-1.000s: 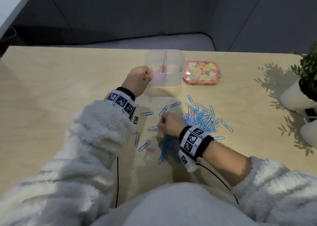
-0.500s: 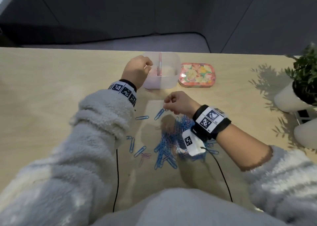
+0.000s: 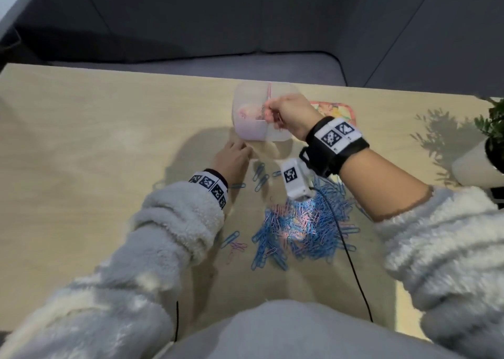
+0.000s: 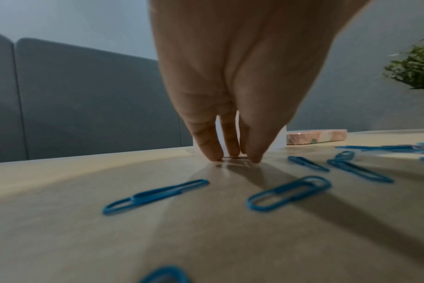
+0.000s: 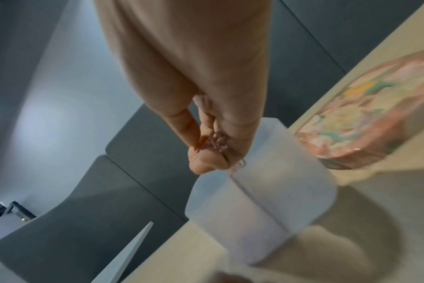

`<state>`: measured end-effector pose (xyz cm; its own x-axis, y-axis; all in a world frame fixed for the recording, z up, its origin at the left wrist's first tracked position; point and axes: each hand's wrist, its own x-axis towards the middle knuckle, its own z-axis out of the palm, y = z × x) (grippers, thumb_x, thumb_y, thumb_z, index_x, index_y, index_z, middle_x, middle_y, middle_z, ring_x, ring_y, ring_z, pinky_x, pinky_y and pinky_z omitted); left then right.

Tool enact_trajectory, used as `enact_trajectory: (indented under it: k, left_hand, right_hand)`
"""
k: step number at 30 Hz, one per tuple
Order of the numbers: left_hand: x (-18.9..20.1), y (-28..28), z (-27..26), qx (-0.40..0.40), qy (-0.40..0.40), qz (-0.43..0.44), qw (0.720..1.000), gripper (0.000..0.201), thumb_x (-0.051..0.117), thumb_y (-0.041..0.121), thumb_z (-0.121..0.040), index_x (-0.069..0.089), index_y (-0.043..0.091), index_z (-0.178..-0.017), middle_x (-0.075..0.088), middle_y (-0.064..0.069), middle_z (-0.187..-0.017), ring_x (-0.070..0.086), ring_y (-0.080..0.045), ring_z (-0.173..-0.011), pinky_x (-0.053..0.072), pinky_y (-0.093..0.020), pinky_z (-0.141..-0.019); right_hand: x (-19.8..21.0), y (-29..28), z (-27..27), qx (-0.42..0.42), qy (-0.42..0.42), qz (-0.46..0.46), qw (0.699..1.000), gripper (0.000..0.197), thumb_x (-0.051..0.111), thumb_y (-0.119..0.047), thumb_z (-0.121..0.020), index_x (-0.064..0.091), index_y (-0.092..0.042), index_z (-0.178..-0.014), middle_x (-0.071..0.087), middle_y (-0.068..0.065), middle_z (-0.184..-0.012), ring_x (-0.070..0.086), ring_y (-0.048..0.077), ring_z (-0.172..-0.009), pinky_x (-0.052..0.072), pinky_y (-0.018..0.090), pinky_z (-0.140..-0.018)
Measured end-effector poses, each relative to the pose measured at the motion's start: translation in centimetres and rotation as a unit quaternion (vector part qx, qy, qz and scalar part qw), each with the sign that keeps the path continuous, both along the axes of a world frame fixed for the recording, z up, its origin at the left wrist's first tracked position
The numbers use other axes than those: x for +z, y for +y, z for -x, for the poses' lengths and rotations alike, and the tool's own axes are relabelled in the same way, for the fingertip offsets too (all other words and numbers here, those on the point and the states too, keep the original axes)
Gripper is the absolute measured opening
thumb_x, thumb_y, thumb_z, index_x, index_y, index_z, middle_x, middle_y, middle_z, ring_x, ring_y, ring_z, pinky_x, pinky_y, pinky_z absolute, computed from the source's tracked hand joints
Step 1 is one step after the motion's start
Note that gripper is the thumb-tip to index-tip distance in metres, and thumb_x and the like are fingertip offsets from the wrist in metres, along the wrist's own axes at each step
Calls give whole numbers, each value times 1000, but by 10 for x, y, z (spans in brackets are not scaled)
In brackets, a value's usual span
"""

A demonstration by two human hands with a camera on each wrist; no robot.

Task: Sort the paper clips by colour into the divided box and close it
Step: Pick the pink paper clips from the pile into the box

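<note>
A translucent divided box (image 3: 249, 132) (image 5: 266, 201) stands open at the far middle of the table, with pink clips in its left compartment. My right hand (image 3: 272, 112) (image 5: 213, 151) hovers over the box's divider and pinches a small bunch of pink paper clips (image 5: 218, 141). My left hand (image 3: 240, 147) (image 4: 232, 159) is down on the table just in front of the box, its straight fingertips (image 4: 213, 153) touching the wood; whether a clip lies under them I cannot tell. A mixed pile of blue and pink clips (image 3: 305, 227) lies nearer me.
The floral lid (image 3: 338, 110) (image 5: 375, 114) (image 4: 315, 137) lies right of the box. Loose blue clips (image 4: 288, 193) are scattered near my left hand. A potted plant (image 3: 491, 137) stands at the right edge. A black cable (image 3: 351, 266) crosses the pile.
My right hand rose from the pile and moved out over the box, carrying pink clips. My left hand left the box's side and came down to the table in front of it.
</note>
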<state>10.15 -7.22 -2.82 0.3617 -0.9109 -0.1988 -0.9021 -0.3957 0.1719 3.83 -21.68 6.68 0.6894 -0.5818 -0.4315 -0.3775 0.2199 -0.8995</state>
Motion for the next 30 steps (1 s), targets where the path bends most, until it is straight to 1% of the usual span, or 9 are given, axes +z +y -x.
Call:
enact_trajectory:
  k: [4,7,10,12,16,20,23,26,30]
  left_hand:
    - [-3,9,3,27,7,12,1000,22,45,5,-91,52,3,-112,52,-17,-114,47,-33,-104,40,-38,-87]
    - [-2,16,5,43,20,27,999,20,40,4,-93,53,2,-108,55,-18,-110,49,-34,-101,40,-38,-83]
    - [-2,22,4,64,30,45,996,19,41,7,-92,57,1,-103,55,-19,-108,49,-34,-100,40,-41,-84]
    - [-3,25,1,72,31,45,996,18,45,9,-89,58,2,-101,54,-19,-110,48,-34,-101,40,-42,-86]
    - [4,28,1,71,12,3,997,19,45,12,-86,58,6,-100,56,-16,-110,49,-33,-102,39,-41,-86]
    - [21,45,14,104,155,42,982,11,42,11,-93,49,7,-100,66,-13,-95,59,-33,-90,42,-39,-79]
    - [30,65,32,116,279,65,951,14,36,12,-96,45,10,-106,64,-7,-86,61,-28,-84,48,-38,-76]
    - [31,83,53,102,314,8,944,19,33,18,-98,49,12,-106,57,-2,-86,54,-20,-79,40,-30,-70]
    - [15,110,76,52,233,-51,970,10,52,25,-89,54,15,-93,51,2,-88,54,-20,-83,43,-30,-73]
  right_hand:
    - [14,-2,-35,-30,-69,-28,997,26,39,5,-88,48,-11,-69,42,7,-60,37,14,-48,30,20,-45]
    - [13,4,-48,-5,-65,8,998,27,35,6,-89,53,-8,-72,47,8,-69,46,11,-53,33,13,-46]
    - [7,6,-42,35,-14,125,991,31,35,1,-91,62,3,-105,61,13,-101,53,14,-90,42,11,-64]
    - [6,8,-31,41,-19,169,985,33,35,0,-92,60,2,-113,61,14,-116,51,13,-96,43,10,-60]
    - [1,32,19,100,-75,206,970,25,41,6,-88,61,6,-104,61,8,-90,53,8,-70,44,10,-63]
    - [-31,67,89,340,31,300,891,15,57,-2,-83,69,-3,-92,69,11,-90,60,18,-80,43,15,-74]
    - [-60,89,129,464,82,388,792,24,63,-20,-81,68,-15,-103,65,4,-107,52,22,-98,39,31,-91]
    - [-82,104,151,515,81,492,697,29,61,-35,-76,67,-25,-103,63,0,-109,53,28,-101,45,38,-87]
    - [-90,98,168,468,47,539,699,25,46,-34,-72,67,-26,-82,66,-6,-91,62,28,-90,53,38,-72]
